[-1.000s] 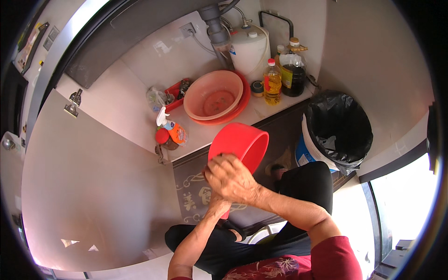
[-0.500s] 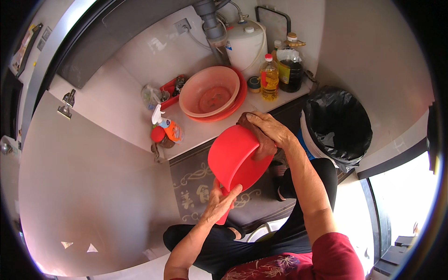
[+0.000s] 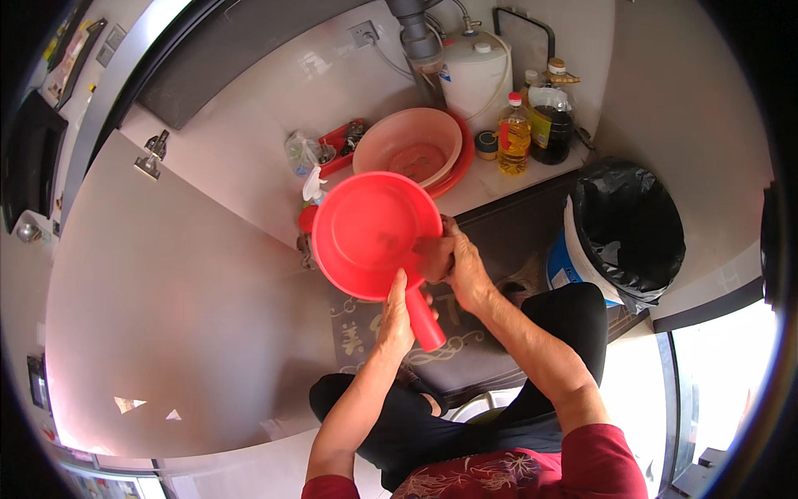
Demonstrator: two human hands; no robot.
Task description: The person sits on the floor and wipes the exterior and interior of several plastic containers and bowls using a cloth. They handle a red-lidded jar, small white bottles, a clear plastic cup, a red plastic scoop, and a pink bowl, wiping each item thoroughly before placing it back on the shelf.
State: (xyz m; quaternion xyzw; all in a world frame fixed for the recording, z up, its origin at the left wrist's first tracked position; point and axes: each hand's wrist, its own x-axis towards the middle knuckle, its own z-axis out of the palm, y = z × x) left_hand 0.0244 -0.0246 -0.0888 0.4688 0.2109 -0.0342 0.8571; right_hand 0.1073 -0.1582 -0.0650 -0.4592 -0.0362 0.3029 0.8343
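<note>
A red plastic water dipper (image 3: pixel 366 229) is held in front of me, its round inside facing up toward me and its short handle (image 3: pixel 426 320) pointing down and to the right. My left hand (image 3: pixel 401 314) grips it where the handle meets the bowl, with the thumb over the rim. At the dipper's right rim, my right hand (image 3: pixel 465 266) is closed on a brown cloth (image 3: pixel 435 256), which lies against the edge of the bowl. Some of the right fingers are hidden behind the cloth.
Inside the open cabinet stand pink and red basins (image 3: pixel 407 141), a white tank (image 3: pixel 478 79), an oil bottle (image 3: pixel 514 137), a dark bottle (image 3: pixel 550 125) and a partly hidden spray bottle (image 3: pixel 313 187). A black-lined bin (image 3: pixel 628 229) is at right; a cabinet door (image 3: pixel 183 308) swings out left.
The dipper has turned from its side so its inside faces me, and has moved up and left. The cloth has come down to the rim near the handle. The whole view has shifted slightly.
</note>
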